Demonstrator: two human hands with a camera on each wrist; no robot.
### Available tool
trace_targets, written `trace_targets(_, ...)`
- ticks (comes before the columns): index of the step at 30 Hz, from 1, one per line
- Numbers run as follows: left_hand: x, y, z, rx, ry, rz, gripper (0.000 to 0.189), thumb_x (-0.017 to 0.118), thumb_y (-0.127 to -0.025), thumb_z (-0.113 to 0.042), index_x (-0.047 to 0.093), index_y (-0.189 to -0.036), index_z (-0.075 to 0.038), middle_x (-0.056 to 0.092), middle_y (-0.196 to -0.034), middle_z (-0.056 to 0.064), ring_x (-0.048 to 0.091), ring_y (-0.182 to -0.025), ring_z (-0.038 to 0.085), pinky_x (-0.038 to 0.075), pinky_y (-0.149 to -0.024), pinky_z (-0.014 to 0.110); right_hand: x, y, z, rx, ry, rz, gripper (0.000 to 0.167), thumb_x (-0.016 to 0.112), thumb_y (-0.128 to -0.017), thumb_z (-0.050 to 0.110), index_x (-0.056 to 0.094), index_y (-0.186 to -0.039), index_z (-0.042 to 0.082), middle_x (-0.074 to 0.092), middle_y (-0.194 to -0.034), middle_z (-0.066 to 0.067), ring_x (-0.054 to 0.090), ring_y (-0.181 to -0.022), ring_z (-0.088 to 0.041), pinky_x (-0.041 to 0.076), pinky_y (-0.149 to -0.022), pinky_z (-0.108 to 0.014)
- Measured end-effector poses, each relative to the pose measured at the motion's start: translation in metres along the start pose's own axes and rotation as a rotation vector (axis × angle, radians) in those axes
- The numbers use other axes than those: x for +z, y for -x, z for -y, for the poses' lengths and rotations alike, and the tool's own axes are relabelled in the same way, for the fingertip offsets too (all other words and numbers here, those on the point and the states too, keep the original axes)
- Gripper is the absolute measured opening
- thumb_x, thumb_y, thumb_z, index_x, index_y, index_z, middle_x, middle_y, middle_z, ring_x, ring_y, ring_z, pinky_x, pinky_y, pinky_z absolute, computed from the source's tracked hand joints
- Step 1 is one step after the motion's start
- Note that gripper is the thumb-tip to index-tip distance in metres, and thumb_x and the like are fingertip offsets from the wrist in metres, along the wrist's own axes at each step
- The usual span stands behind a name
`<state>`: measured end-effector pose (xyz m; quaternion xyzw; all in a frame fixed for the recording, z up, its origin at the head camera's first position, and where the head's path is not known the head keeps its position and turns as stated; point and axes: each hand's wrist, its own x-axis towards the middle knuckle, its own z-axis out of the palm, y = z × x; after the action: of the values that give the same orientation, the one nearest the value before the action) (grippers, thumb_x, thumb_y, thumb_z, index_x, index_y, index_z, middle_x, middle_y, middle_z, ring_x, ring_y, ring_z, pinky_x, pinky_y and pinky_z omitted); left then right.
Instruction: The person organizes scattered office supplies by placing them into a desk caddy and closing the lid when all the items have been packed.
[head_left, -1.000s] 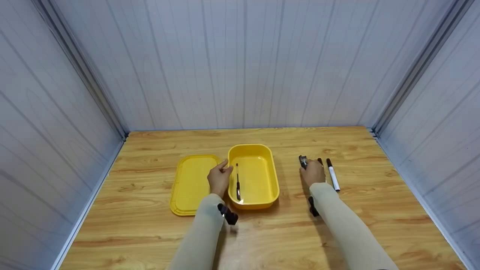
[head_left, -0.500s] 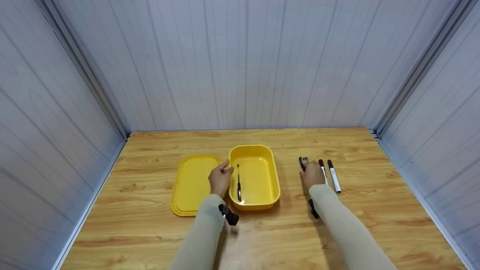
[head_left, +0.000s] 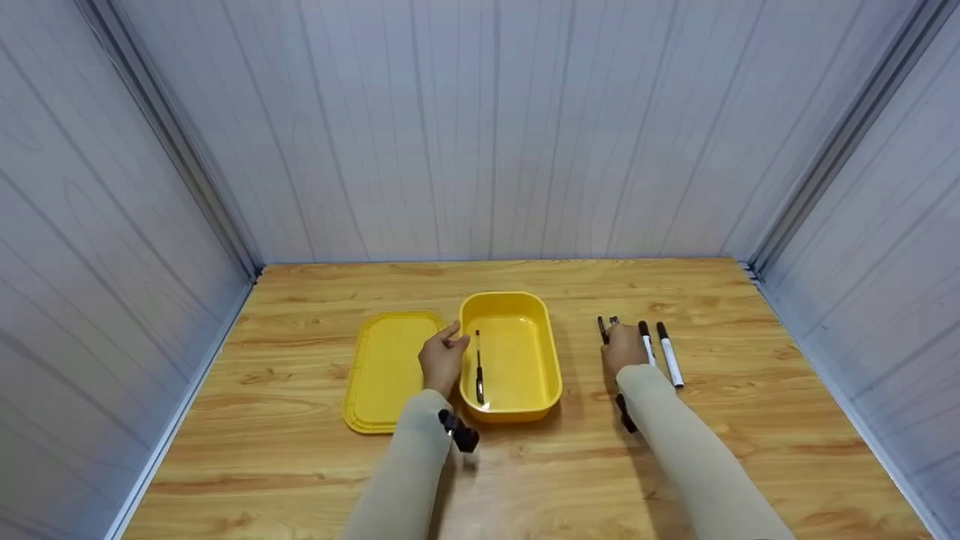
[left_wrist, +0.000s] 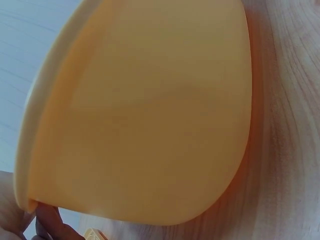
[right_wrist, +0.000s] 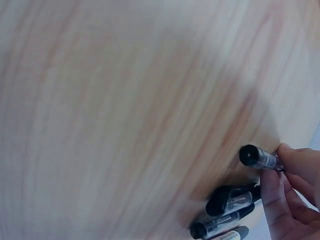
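My left hand [head_left: 441,361] pinches the left rim of a yellow plastic box [head_left: 555,367], its thumb and fingers on either side of the lip in the left wrist view. Inside the box, along its left wall, lies a slim black pen [head_left: 479,375]. To the right of the box, my right hand [head_left: 622,349] pinches a clear-barrelled pen with a black end [right_wrist: 257,156] between thumb and fingers. More black-ended pens [right_wrist: 227,200] lie beside it in the right wrist view, partly hidden by the fingers.
The yellow lid [head_left: 382,375] lies flat left of the box, partly under my left hand. Two white markers with black caps [head_left: 670,360] lie right of my right hand. Pale panel walls [head_left: 495,135] enclose the wooden table [head_left: 525,480].
My right hand has drawn slightly away from the white markers, uncovering more of the nearer one. The black-ended pens at its fingertips now stand slightly apart. My left hand stays at the box rim.
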<state>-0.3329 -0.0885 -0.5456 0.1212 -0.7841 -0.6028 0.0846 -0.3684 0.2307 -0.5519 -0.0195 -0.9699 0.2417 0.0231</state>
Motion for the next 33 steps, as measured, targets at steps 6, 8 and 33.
trace_targets(6, 0.0, 0.004, 0.0, -0.012, 0.014, 0.018, 0.038, 0.068, -0.094, -0.017, 0.065, -0.132, -0.011, 0.071, -0.1, 0.009, 0.063, -0.088, 0.019, 0.052, -0.076, 0.031, 0.001, 0.001, -0.002, -0.005, -0.025, -0.006, 0.014, 0.062, -0.09, -0.003, 0.074, -0.098, -0.006, 0.071, -0.098, -0.024, 0.069, -0.087, -0.033, 0.055, -0.072, -0.045)
trace_targets(8, 0.0, 0.004, 0.001, -0.016, 0.015, 0.023, 0.039, 0.068, -0.094, -0.018, 0.064, -0.132, -0.011, 0.07, -0.1, 0.01, 0.063, -0.088, 0.02, 0.052, -0.076, 0.031, 0.001, 0.002, -0.002, 0.0, -0.031, 0.006, 0.017, 0.061, -0.09, -0.004, 0.073, -0.102, -0.007, 0.071, -0.101, -0.026, 0.069, -0.09, -0.035, 0.055, -0.075, -0.046)
trace_targets(33, 0.001, 0.002, -0.002, -0.01, -0.012, 0.016, 0.038, 0.067, -0.095, -0.016, 0.064, -0.132, -0.011, 0.071, -0.1, 0.01, 0.061, -0.081, 0.017, 0.046, -0.065, 0.024, -0.014, 0.002, 0.025, 0.06, -0.24, -0.05, 0.044, 0.061, -0.093, 0.008, 0.057, -0.135, -0.005, 0.07, -0.091, -0.019, 0.055, -0.062, -0.014, 0.047, -0.063, -0.033)
